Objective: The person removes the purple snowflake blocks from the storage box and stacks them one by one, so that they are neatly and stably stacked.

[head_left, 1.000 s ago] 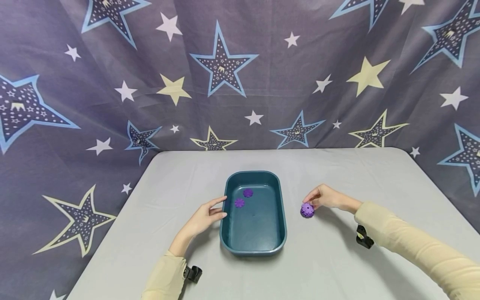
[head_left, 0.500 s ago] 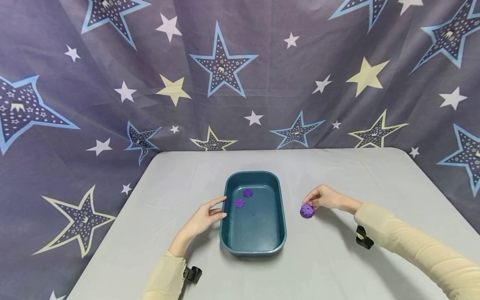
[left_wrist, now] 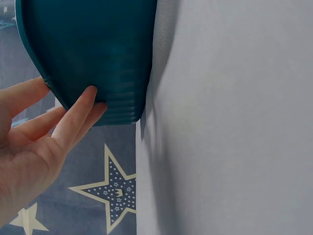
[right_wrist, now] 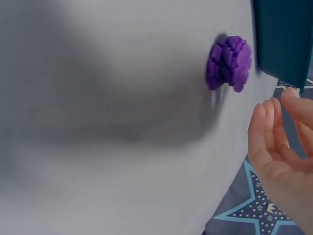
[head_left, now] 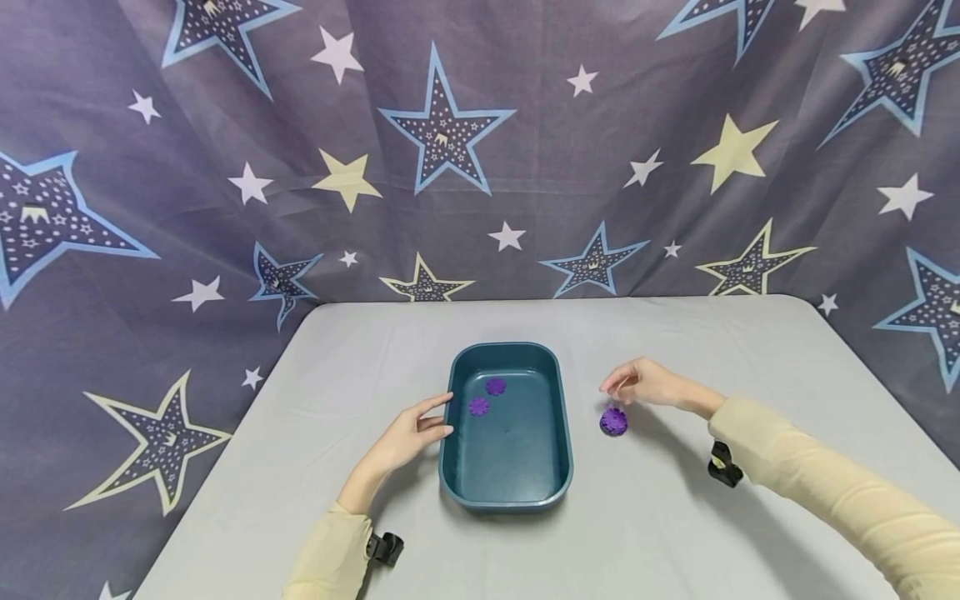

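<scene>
A dark teal, deep rectangular tub stands on the pale table. My left hand touches its left side with extended fingers, at the rim and along the outer wall in the left wrist view. Inside the tub lie two flat purple flower-shaped discs, one disc farther back and one disc nearer. To the right of the tub sits a small stack of purple flower-shaped discs. Just above and behind this stack hovers my right hand, fingers loosely bent, with nothing visible between them in the right wrist view.
A light grey cloth covers the table. Behind and at the sides hangs a dark curtain printed with stars. Black wrist mounts sit at both cream sleeves.
My right hand has let go of the purple disc stack and lifted slightly up and away from it. The left hand, the tub and the discs inside it have stayed put.
</scene>
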### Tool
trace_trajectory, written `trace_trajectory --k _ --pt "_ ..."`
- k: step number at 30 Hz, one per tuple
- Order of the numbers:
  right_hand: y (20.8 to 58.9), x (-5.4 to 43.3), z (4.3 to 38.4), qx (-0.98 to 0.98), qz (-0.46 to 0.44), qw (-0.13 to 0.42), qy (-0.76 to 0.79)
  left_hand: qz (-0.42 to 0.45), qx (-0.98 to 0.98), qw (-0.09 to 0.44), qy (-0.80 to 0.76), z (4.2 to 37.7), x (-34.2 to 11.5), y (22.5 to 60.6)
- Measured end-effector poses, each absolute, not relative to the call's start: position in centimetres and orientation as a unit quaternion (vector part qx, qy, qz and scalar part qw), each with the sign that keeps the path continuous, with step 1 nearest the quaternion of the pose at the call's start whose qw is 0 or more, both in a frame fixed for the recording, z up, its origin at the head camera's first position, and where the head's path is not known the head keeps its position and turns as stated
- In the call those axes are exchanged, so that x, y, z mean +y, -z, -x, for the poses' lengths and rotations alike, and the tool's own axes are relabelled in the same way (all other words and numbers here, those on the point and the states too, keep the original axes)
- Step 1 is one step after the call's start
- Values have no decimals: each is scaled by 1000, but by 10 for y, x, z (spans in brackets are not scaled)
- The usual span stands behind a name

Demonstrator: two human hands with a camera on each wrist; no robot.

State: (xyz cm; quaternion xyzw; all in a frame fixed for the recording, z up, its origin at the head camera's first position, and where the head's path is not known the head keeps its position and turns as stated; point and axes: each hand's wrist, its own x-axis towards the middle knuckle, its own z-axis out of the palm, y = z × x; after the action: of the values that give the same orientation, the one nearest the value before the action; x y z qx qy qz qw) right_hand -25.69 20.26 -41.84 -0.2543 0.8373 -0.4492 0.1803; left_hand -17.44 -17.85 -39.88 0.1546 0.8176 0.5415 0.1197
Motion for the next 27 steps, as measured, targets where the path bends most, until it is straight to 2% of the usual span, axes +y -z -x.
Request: trace_trajectory --k 10,27 --pt "400 191 259 833 292 163 440 -157 813 120 -548 176 -180 402" --pt "373 161 265 854 296 157 398 -161 814 116 -546 176 -180 401"
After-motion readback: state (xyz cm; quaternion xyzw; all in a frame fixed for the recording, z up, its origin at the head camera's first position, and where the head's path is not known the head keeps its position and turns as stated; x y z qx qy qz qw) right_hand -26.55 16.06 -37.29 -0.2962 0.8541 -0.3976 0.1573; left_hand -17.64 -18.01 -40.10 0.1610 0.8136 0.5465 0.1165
